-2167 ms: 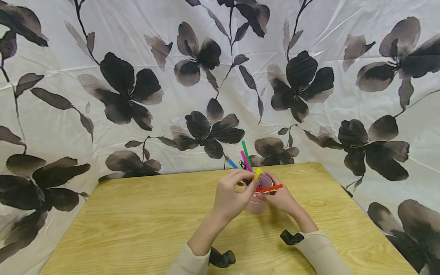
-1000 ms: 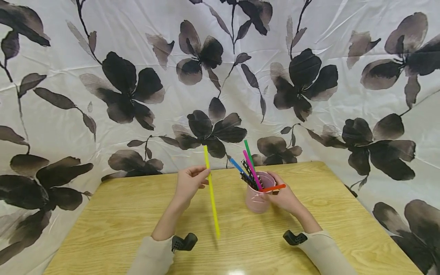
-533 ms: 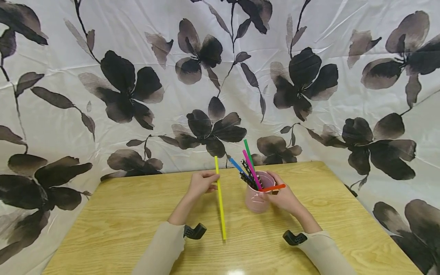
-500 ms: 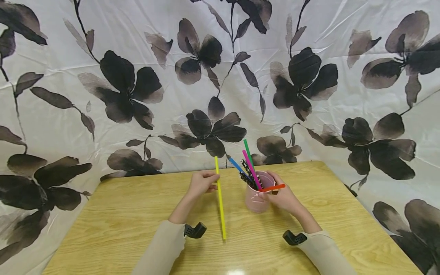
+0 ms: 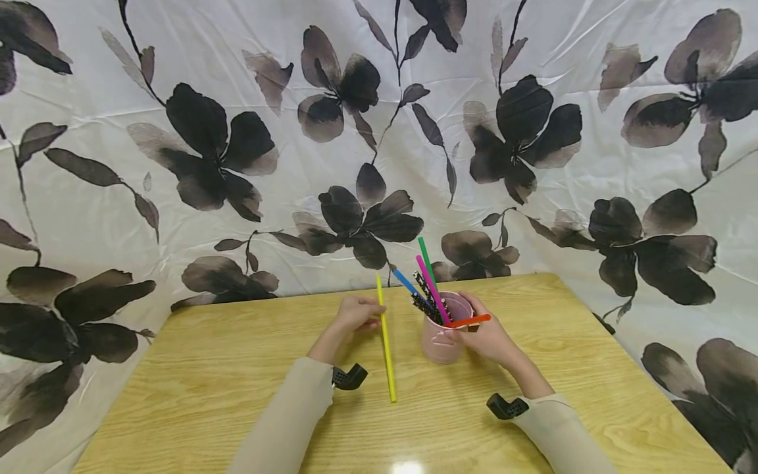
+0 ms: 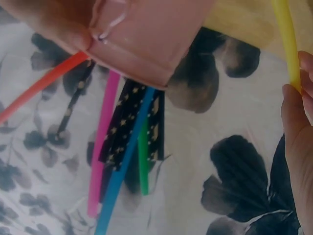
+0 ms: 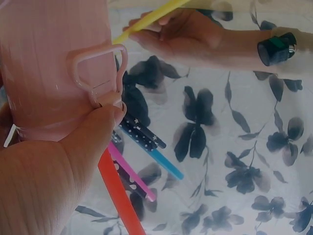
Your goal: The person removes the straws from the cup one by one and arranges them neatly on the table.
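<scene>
Yellow straw (image 5: 387, 355) lay at a slant about midway between the table's left and right edges, upper end toward the far edge, lower end toward the near edge. Contact with the table (image 5: 237, 368) could not be confirmed. Left hand (image 5: 357, 313) pinched it near the upper end, thumb against fingers.

Technique, judged: a light pinch was advisable, as a thin tube would probably dent; a hold nearer mid-length would likely have steadied the free end. Bracing the cup seemed sound.

Appearance: plain bright yellow, slim, straight in the head view, no pattern seen.

Right of it, toward the far edge: pink cup (image 5: 439, 347); right hand (image 5: 487, 337) gripped its side, fingers curled round, thumb near the rim. Blue straw (image 5: 404, 282), magenta straw (image 5: 432, 289), green straw (image 5: 425, 253) and dark patterned straws (image 5: 422, 304) leaned toward the far edge; red straw (image 5: 470, 321) lay low across the rim, pointing toward the right edge. Floral cloth (image 5: 195, 39) hung beyond the far edge.
</scene>
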Motion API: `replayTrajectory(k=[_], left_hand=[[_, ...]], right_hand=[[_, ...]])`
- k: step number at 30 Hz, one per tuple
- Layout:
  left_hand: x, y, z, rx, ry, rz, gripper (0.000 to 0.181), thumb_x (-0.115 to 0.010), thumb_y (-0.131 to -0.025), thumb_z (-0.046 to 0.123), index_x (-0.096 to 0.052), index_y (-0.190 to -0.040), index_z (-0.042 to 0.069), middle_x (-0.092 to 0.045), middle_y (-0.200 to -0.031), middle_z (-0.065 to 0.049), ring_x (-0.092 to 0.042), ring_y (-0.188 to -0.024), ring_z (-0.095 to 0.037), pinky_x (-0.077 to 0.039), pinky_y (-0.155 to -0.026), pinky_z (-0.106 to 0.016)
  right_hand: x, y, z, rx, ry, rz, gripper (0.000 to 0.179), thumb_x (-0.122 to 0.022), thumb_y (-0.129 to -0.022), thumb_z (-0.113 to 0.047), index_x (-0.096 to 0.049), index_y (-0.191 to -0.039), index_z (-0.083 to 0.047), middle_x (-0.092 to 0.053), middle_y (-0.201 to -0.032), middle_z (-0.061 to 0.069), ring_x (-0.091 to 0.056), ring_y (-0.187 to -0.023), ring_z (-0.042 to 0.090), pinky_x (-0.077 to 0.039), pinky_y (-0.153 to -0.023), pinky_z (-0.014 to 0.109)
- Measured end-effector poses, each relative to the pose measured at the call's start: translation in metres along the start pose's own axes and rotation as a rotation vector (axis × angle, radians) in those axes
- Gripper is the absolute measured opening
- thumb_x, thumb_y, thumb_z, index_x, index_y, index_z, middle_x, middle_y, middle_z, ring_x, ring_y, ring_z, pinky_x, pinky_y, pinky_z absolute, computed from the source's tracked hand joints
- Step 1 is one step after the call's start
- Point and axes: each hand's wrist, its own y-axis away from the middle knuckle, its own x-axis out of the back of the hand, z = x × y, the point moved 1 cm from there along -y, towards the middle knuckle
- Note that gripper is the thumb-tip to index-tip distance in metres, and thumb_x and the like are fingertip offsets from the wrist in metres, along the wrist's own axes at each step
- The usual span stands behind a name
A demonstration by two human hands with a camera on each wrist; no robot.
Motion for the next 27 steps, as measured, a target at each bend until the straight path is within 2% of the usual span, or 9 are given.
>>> replayTrajectory(k=[5,10,13,16,22,27], left_hand=[[-0.004,-0.008,-0.009,0.034,-0.009,0.018,0.028,-0.073,-0.071,0.01,-0.064,-0.095,-0.001,-0.062,-0.072,-0.011,-0.058,-0.05,-0.012,-0.05,-0.05,-0.024],[-0.006,-0.011,-0.013,0.042,-0.045,0.028,0.031,-0.072,-0.071,0.009,-0.063,-0.099,-0.002,-0.06,-0.073,-0.011,-0.058,-0.051,-0.013,-0.051,-0.051,-0.025],[-0.007,-0.011,-0.014,0.05,-0.06,0.038,0.031,-0.071,-0.072,0.008,-0.063,-0.1,-0.002,-0.06,-0.074,-0.011,-0.058,-0.052,-0.013,-0.051,-0.052,-0.026],[-0.007,-0.01,-0.015,0.037,-0.075,0.055,0.03,-0.07,-0.072,0.007,-0.062,-0.099,-0.003,-0.061,-0.074,-0.012,-0.059,-0.052,-0.014,-0.052,-0.053,-0.028],[-0.01,-0.01,-0.021,-0.036,-0.094,0.083,0.032,-0.07,-0.072,0.005,-0.061,-0.102,-0.004,-0.062,-0.072,-0.013,-0.06,-0.053,-0.017,-0.052,-0.053,-0.032],[-0.013,-0.009,-0.023,-0.068,-0.14,0.142,0.033,-0.07,-0.071,0.006,-0.06,-0.102,-0.002,-0.06,-0.067,-0.013,-0.06,-0.05,-0.018,-0.052,-0.049,-0.031]], right_hand=[[0.0,-0.003,0.01,-0.002,-0.025,-0.015,0.081,-0.076,-0.07,-0.021,-0.029,-0.135,-0.008,-0.038,-0.13,0.018,-0.04,-0.115,0.034,-0.036,-0.09,0.049],[-0.003,-0.01,0.033,-0.022,0.0,-0.003,0.088,-0.077,-0.065,-0.035,-0.028,-0.136,-0.016,-0.04,-0.13,0.01,-0.041,-0.114,0.029,-0.037,-0.09,0.046],[-0.004,-0.011,0.038,-0.032,0.023,0.0,0.09,-0.076,-0.064,-0.041,-0.028,-0.136,-0.018,-0.04,-0.13,0.008,-0.041,-0.115,0.027,-0.038,-0.091,0.045],[-0.002,-0.01,0.032,-0.023,0.018,-0.008,0.088,-0.076,-0.066,-0.038,-0.028,-0.136,-0.016,-0.039,-0.131,0.01,-0.04,-0.115,0.028,-0.037,-0.091,0.047],[0.001,-0.003,0.004,0.003,-0.028,-0.018,0.08,-0.075,-0.07,-0.02,-0.029,-0.135,-0.008,-0.038,-0.131,0.018,-0.039,-0.116,0.035,-0.035,-0.091,0.049],[0.001,0.0,-0.003,-0.007,-0.017,-0.029,0.079,-0.073,-0.073,-0.017,-0.027,-0.136,-0.007,-0.036,-0.132,0.019,-0.038,-0.116,0.036,-0.036,-0.091,0.048]])
